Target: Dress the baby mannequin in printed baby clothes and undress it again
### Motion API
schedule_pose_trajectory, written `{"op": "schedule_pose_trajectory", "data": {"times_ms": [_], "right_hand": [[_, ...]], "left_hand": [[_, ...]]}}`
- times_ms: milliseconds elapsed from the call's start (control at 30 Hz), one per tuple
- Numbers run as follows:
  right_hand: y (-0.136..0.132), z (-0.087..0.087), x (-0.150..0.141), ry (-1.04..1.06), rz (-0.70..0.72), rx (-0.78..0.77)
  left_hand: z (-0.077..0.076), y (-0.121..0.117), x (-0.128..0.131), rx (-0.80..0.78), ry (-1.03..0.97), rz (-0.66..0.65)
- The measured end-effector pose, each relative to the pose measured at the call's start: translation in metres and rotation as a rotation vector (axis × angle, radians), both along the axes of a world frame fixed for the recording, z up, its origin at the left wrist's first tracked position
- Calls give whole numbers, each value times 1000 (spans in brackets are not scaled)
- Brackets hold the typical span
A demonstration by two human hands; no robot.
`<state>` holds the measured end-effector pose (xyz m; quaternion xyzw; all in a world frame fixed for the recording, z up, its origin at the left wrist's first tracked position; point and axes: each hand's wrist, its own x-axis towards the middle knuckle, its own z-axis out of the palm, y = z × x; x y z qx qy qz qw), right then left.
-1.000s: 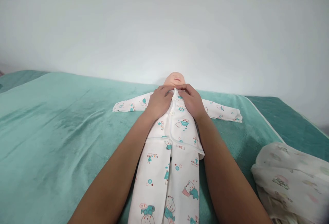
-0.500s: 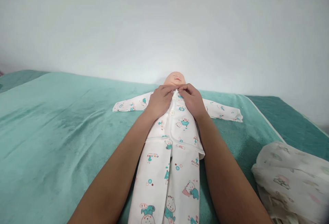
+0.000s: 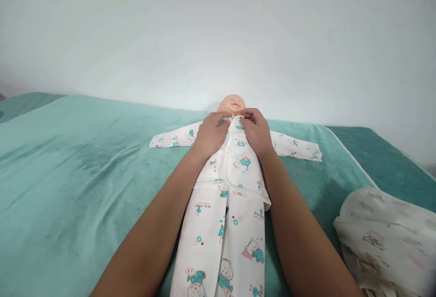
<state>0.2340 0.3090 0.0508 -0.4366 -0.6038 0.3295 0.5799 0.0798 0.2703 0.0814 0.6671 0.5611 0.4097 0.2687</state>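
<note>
A baby doll [image 3: 232, 102] lies on its back, its head toward the wall. It wears a white printed jacket [image 3: 243, 176] with a button on the front, and matching trousers [image 3: 200, 242]. Both sleeves are spread out sideways. My left hand [image 3: 213, 136] is closed at the jacket's collar, on the left side of the neck opening. Opposite it, my right hand [image 3: 255, 131] pinches the right collar edge between thumb and fingers. The collar edges lie close together under the doll's chin. My fingertips partly hide the fabric there.
A green plush blanket [image 3: 85, 174] covers the surface under the doll. A bundled white printed cloth [image 3: 388, 238] lies at the lower right. Behind the doll's head rises a white wall [image 3: 218, 42]. Darker green fabric [image 3: 381, 156] shows at the right.
My right hand has shifted slightly right and up, away from the left fingertips, so more of the collar shows between them. The left hand has hardly moved.
</note>
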Motion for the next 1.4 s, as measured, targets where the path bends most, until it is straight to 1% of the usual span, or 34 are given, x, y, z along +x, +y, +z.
{"op": "schedule_pose_trajectory", "data": {"times_ms": [67,200,300,400,500,567,633,700,833,967,1100,1267,1400], "right_hand": [[-1,1,0,-2,-16,8],[-9,4,-1,-68,-41,49],[-23,6,-2,-129,-45,94],[-44,7,-4,-153,-51,93],[-67,4,-5,-177,-35,94],[-80,1,-5,-196,-16,103],[-90,-4,-5,-210,1,110],[-97,-8,-4,-222,15,119],[-99,-10,-2,-239,28,118],[-94,-7,-3,-233,32,105],[-90,-4,-5,-212,7,83],[-91,-1,-5,-196,4,63],[-92,0,-4,-180,23,58]], "left_hand": [[-1,-1,0,17,-35,-2],[-3,-4,-2,114,-146,-70],[-6,-8,-4,132,-222,-78],[-10,-14,-7,139,-277,-83],[-13,-20,-11,116,-327,-103],[-14,-24,-14,59,-385,-132],[-15,-26,-16,7,-446,-166],[-15,-26,-17,-11,-469,-184],[-14,-23,-16,4,-436,-166],[-11,-18,-15,16,-414,-169],[-8,-16,-16,-15,-376,-186],[-7,-16,-18,-53,-410,-215],[-7,-17,-17,-49,-428,-197]]}}
